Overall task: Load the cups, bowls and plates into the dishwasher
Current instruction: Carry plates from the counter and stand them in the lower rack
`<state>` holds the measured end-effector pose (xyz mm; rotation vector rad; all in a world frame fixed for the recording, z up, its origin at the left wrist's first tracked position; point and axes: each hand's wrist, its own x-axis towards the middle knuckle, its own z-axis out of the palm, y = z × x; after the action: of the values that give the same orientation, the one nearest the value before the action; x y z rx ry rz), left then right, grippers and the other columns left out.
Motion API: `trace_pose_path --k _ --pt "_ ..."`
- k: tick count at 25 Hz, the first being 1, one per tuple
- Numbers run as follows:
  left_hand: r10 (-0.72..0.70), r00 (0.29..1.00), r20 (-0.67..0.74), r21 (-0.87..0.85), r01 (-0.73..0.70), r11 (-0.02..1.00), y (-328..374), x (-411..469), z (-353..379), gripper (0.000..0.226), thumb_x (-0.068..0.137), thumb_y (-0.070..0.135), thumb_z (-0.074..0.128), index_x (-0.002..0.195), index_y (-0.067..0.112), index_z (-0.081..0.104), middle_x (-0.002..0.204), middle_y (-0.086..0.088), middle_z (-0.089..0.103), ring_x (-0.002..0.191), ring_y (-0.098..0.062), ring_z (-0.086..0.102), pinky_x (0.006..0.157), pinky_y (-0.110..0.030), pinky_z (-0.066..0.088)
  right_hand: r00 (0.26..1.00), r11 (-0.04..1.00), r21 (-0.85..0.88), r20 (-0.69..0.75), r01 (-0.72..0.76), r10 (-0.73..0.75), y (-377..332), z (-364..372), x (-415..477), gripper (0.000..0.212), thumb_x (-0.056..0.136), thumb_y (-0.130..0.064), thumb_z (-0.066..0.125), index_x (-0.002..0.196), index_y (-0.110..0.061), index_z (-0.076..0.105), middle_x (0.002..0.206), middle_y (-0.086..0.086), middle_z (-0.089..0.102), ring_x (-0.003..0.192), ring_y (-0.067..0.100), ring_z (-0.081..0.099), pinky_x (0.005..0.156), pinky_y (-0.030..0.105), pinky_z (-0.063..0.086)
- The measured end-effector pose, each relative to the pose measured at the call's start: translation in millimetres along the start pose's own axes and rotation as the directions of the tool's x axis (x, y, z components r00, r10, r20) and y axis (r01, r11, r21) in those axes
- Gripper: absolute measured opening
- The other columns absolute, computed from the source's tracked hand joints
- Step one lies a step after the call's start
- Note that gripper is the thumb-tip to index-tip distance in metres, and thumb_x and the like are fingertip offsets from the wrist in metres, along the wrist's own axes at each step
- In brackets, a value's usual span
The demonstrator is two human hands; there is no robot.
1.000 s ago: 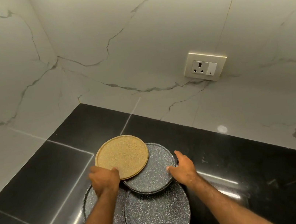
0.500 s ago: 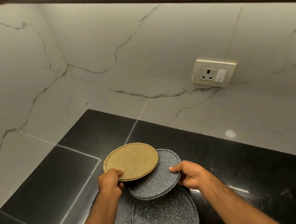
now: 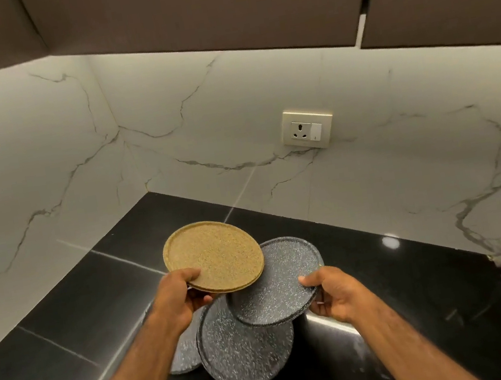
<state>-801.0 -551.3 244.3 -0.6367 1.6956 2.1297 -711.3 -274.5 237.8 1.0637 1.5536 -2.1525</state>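
Left hand: your left hand [image 3: 177, 296] pinches the tan plate [image 3: 216, 254] at its 7 o'clock rim, thumb on top and fingers curled beneath.
Right hand: your right hand [image 3: 334, 294] grips the grey speckled plate [image 3: 276, 281] at its 4 o'clock rim, thumb lying over the lip and fingers under it.
Tan plate: it is held above the counter [image 3: 98, 312], roughly level, and overlaps the grey speckled plate's 10 o'clock edge. Its near edge shows a double line, so it may be 2 plates stacked; that cannot be told.
Left on the counter: 1 large grey plate [image 3: 245, 351] lies flat at 6 o'clock of the held ones. A second grey plate [image 3: 185, 354] is half hidden behind your left forearm at 8 o'clock.
Dishwasher: not in view.
Handling: these look stiff, hard and breakable, with a fair weight for a 1-handed rim pinch. The speckled glaze is likely smooth, so expect some slip.
Where to hold: keep the thumb inside the raised lip and spread the fingers wide underneath. Keep the 2 held plates from knocking where they overlap.
Surroundings: a wall socket [image 3: 306, 128] sits on the marble wall [image 3: 40, 157] at 1 o'clock, well apart from the plates.
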Motion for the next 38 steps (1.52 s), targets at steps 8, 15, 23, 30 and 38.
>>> trace_pose_path --k 8,15,23,30,38 --pt "0.271 0.962 0.020 0.234 -0.268 0.935 -44 -155 33 0.027 0.097 0.014 0.066 0.119 0.001 0.059 0.100 -0.023 0.072 0.064 -0.032 0.073 0.048 -0.034 0.059 0.933 0.944 -0.018 -0.146 0.329 -0.328 62 -64 -113 0.015 0.093 -0.010 0.069 0.106 -0.015 0.064 0.096 0.008 0.074 0.088 0.025 0.073 0.076 0.042 0.063" --pt "0.523 0.850 0.069 0.583 -0.460 0.670 -85 -256 16 0.030 0.092 0.011 0.057 0.122 0.012 0.061 0.097 -0.011 0.071 0.064 -0.028 0.071 0.052 -0.038 0.061 0.762 0.752 -0.398 -0.172 0.526 -0.624 120 -76 -195 0.027 0.090 -0.018 0.068 0.117 -0.016 0.068 0.098 -0.005 0.072 0.093 0.017 0.069 0.085 0.044 0.061" --pt "0.620 0.746 0.241 0.634 -0.605 0.481 -145 -373 -35 0.043 0.094 0.014 0.057 0.137 0.014 0.055 0.104 -0.008 0.067 0.079 -0.027 0.071 0.052 -0.038 0.062 0.572 0.575 -0.594 -0.223 0.562 -0.789 216 -93 -328 0.030 0.094 -0.018 0.064 0.123 -0.014 0.067 0.107 -0.001 0.072 0.089 0.010 0.066 0.067 0.013 0.050" --pt "0.606 0.744 0.281 0.593 -0.631 0.500 -209 -476 -77 0.041 0.087 0.018 0.059 0.127 0.013 0.060 0.102 -0.010 0.068 0.083 -0.029 0.069 0.059 -0.051 0.063 0.514 0.561 -0.687 -0.308 0.461 -0.800 301 -127 -438 0.034 0.094 -0.019 0.064 0.127 -0.011 0.064 0.115 0.004 0.071 0.094 0.014 0.060 0.080 0.025 0.049" --pt "0.574 0.706 0.415 0.536 -0.699 0.473 -254 -552 -59 0.050 0.082 0.029 0.051 0.130 0.014 0.055 0.099 -0.010 0.069 0.076 -0.032 0.071 0.062 -0.048 0.063 0.474 0.556 -0.761 -0.374 0.334 -0.797 350 -189 -525 0.035 0.096 -0.022 0.063 0.128 -0.009 0.062 0.116 0.007 0.070 0.095 0.018 0.062 0.087 0.033 0.054"
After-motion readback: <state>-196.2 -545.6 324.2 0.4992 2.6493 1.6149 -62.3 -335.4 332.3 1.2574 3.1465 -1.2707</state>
